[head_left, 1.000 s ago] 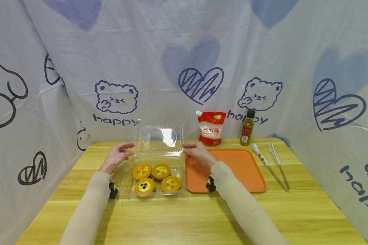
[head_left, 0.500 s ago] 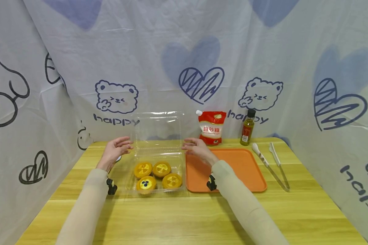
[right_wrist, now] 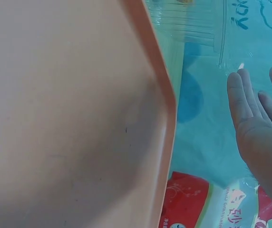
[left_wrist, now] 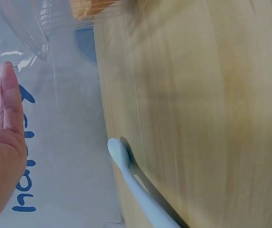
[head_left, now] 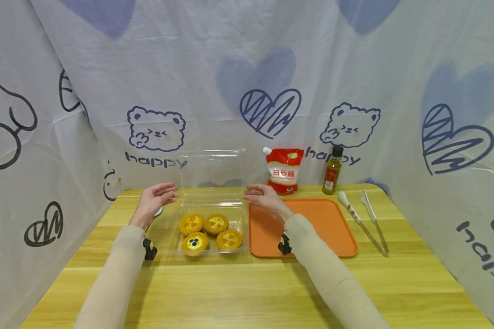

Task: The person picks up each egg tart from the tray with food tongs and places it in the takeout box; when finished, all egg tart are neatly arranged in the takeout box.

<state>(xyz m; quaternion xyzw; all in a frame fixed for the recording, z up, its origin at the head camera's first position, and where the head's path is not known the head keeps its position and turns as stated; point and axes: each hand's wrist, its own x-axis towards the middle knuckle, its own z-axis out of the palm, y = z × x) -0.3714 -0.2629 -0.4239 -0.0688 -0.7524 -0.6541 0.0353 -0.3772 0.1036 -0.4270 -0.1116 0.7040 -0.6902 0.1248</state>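
A clear plastic clamshell box (head_left: 173, 237) lies with its lid (head_left: 212, 171) raised upright at the back. Several round egg tarts (head_left: 216, 224) sit inside, one topped with dark berries. My left hand (head_left: 154, 201) is at the left side of the lid, fingers extended, holding nothing. Opposite it, at the lid's right side, my right hand (head_left: 267, 199) has its fingers loosely straight. In both wrist views the fingertips are close to the clear plastic; whether they touch it I cannot tell. Under my left hand lies a pale spoon-like utensil (left_wrist: 143, 192), mostly hidden in the head view.
An orange tray (head_left: 321, 228) is right of the box, partly beneath my right arm. Behind it stand a red and white sugar pouch (head_left: 285, 171) and a bottle of yellowish liquid (head_left: 331, 173). Tongs (head_left: 368, 228) lie at the right. A printed cloth (head_left: 214, 91) hangs behind the table.
The lid has swung back, from leaning forward to standing more upright. My left hand has shifted slightly left and up, uncovering a bit of the pale utensil. My right hand has barely moved.
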